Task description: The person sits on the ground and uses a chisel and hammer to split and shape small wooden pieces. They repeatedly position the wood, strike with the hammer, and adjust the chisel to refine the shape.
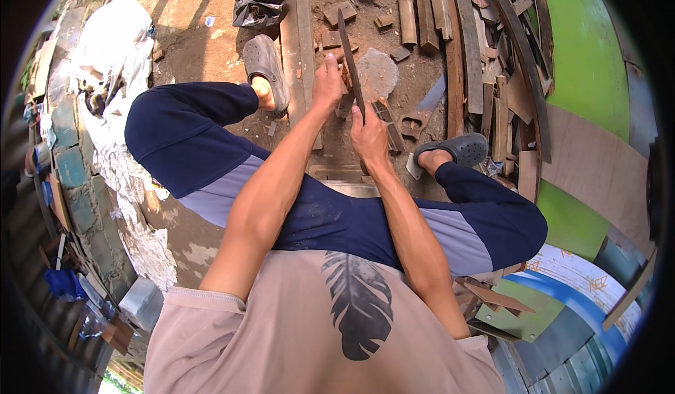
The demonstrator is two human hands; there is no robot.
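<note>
My right hand (pixel 369 135) is closed around the handle of a machete (pixel 349 53), its thumb along the base of the long dark blade. The blade points away from me and slightly left. Just left of it, my left hand (pixel 328 84) grips a small brown piece of wood (pixel 345 77), partly hidden by the fingers and the blade. Beneath the hands, the lower end of that piece and what it rests on cannot be made out. A flat grey stone (pixel 377 74) lies just right of the blade.
A handsaw (pixel 424 109) lies near my right shoe (pixel 460 149). Long planks (pixel 457 49) and scrap wood are heaped at the right, beside a green panel (pixel 580 49). A black plastic bag (pixel 261 5) sits beyond my left shoe (pixel 266 67). White cloth (pixel 112 42) spreads along the left.
</note>
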